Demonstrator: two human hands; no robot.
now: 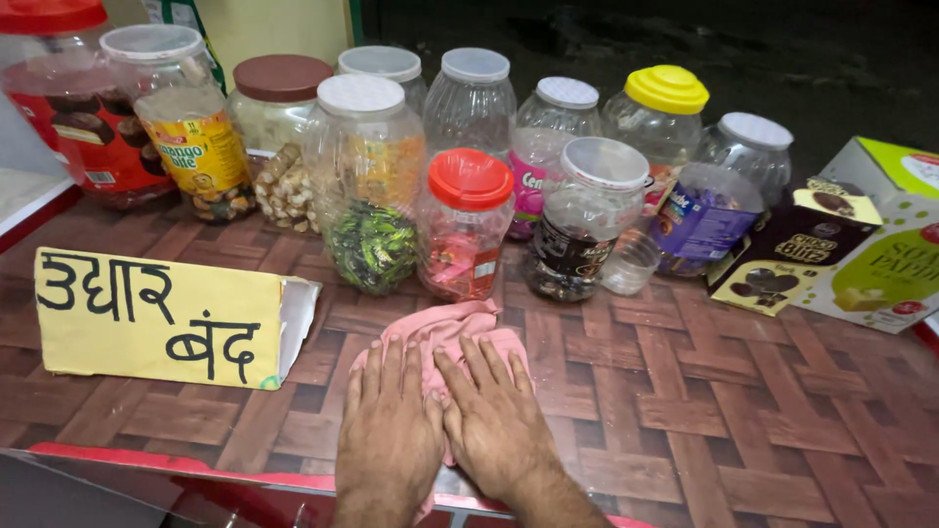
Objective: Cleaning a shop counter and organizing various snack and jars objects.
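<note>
A pink cloth [445, 328] lies crumpled on the brown woven-pattern counter [704, 391], near its front edge. My left hand [388, 430] and my right hand [492, 416] both rest flat on the cloth, side by side, fingers spread and pointing away from me. Neither hand grips anything. Just beyond the cloth stand a clear jar with a red lid [467, 223] and a jar of green-wrapped sweets [365, 186].
Several clear plastic sweet jars line the back of the counter, one with a yellow lid [665, 108]. A yellow hand-lettered card [156, 318] stands at the left. Brown and green snack boxes [831, 244] sit at the right. A red strip edges the counter front.
</note>
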